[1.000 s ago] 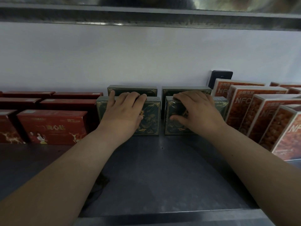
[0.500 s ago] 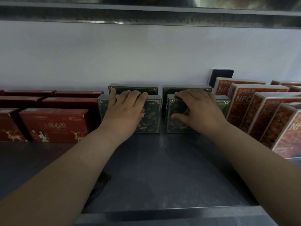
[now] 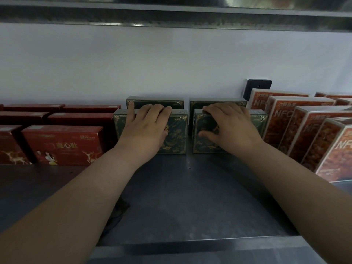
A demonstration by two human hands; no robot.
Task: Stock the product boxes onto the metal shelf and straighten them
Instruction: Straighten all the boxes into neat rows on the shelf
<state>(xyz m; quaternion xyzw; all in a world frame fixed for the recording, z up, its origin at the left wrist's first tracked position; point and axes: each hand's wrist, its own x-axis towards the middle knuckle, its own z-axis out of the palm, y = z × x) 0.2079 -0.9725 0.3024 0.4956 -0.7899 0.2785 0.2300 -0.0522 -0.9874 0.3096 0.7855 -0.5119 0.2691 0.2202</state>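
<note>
The metal shelf (image 3: pixel 171 202) fills the lower view, a dark, dull deck with a pale wall (image 3: pixel 171 61) behind it and another shelf's underside (image 3: pixel 171 14) overhead. Taking the pair of front green boxes as the landmark: to their right stands a slanted file of orange-and-white boxes (image 3: pixel 304 130) marked NFC, upright and packed face to face. To their left sit the red boxes (image 3: pixel 62 145), lower and wider, in rows running back to the wall. Behind the NFC file's far end, a black wall plate (image 3: pixel 258 86) shows against the wall.

The landmark itself: the left green box (image 3: pixel 177 134) and the right green box (image 3: pixel 203 143) stand upright side by side with a narrow gap between them, gold-patterned faces forward. Just behind each stands a further green box (image 3: pixel 155 102), close to the wall.

The left hand (image 3: pixel 146 128) lies flat against the left green box, fingers spread over its top edge, palm on its face, pressing rather than gripping. The right hand (image 3: pixel 230 126) curls over the right green box, fingers on the top edge, thumb against the front face, a loose clasp.
</note>
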